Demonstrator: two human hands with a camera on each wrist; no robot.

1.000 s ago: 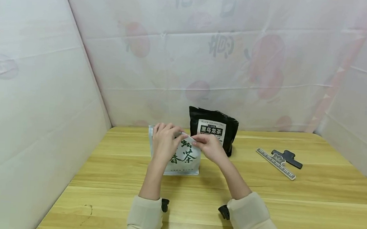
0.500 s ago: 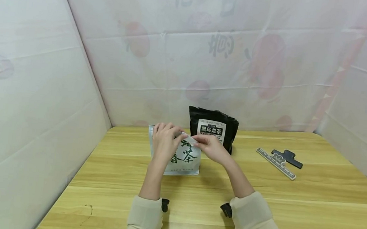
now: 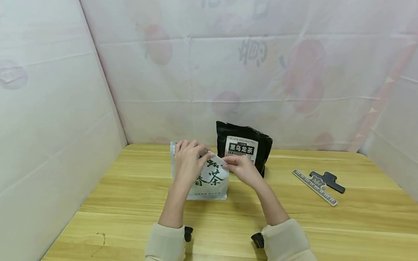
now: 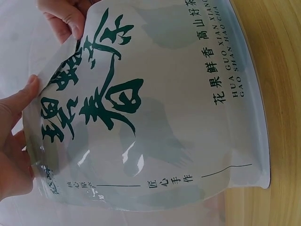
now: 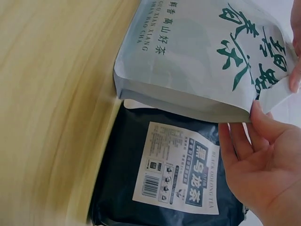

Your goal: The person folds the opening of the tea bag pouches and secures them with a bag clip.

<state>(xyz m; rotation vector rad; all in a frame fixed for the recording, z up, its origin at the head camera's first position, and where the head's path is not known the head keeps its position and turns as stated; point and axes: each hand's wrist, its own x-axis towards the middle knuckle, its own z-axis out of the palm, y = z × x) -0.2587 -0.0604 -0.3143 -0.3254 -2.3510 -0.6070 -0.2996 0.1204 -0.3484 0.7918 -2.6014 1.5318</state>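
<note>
A pale tea bag with green lettering (image 3: 210, 184) stands upright on the table in the head view. The left hand (image 3: 188, 159) grips its top edge at the left, thumb in front. At the top right corner, the right hand (image 3: 240, 170) pinches the edge between thumb and fingers. In the left wrist view the bag (image 4: 164, 113) shows its top edge folded down between the left hand (image 4: 14, 146) and the right hand (image 4: 66, 16). The right wrist view shows the right hand (image 5: 268, 155) at the bag's corner (image 5: 188, 61), by the folded flap (image 5: 275, 96).
Behind the pale bag, to its right, stands a black tea bag (image 3: 242, 143) with a white label. Two clips lie at the right of the table (image 3: 362, 249): a pale one with a striped bar (image 3: 313, 186) and a dark one (image 3: 334, 183). Cloth walls surround the back and sides.
The right hand has shifted slightly to the right along the bag's top edge, and its forearm has moved outward. The left hand keeps its grip in place.
</note>
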